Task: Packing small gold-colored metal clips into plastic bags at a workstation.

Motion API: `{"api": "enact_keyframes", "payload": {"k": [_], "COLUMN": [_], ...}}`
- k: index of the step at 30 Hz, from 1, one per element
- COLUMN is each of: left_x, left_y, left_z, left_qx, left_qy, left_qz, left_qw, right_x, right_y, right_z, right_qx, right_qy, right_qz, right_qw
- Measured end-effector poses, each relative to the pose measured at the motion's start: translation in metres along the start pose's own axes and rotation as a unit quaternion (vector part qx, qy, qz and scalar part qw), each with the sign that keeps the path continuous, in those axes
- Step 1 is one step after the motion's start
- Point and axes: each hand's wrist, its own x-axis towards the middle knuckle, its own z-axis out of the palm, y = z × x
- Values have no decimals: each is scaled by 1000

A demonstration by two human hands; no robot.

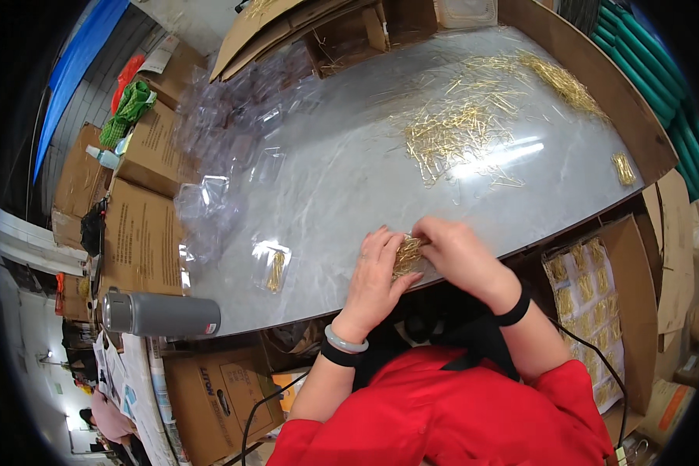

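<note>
Head view: two bare hands meet over the near edge of a gray table (318, 202).
Left hand: the left hand (375, 272) bends around the left side of a bunch of gold pins (406, 259). Its fingers and thumb are part-way open, with the bunch between them.
Right hand: the right hand (458, 252) has its fingers curled in at the bunch's right side. They touch it, but I cannot tell if they pinch any pins.
Gold bunch: it sits right in the grip, low over the table.
Loose pins: a messy heap of gold pins (446, 140) lies past the grip, a bit to the right. A thicker pile (563, 81) lies farther out that way.
Small bundle: a neat gold bundle (623, 168) is well to the right of the grip, near the table's edge.
Clear box: a see-through box (273, 268) with gold pins inside lies left of the grip.
More boxes: a big pile of clear boxes (210, 155) is farther left and past the grip.
Bottle: a gray bottle (163, 314) lies on its side in the picture, far left of the grip.
Carton: an open carton (633, 311) holds rows of gold packs (586, 283), right of the grip and below the tabletop.
</note>
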Motion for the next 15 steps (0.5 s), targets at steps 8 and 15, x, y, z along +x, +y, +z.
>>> {"api": "enact_keyframes", "payload": {"k": [8,15], "left_x": [-7,-5], "left_y": [-1,-1], "left_z": [4,1], "left_qx": [9,6], "left_qy": [37,16], "left_qz": [-4,3], "left_qw": [999,1000], "right_x": [-40,-31], "right_y": [-17,-9], "right_z": [-9,16], "right_qx": [-140,-86], "right_qy": [105,104], "right_qz": [-70,-76], "right_qw": [982,988]}}
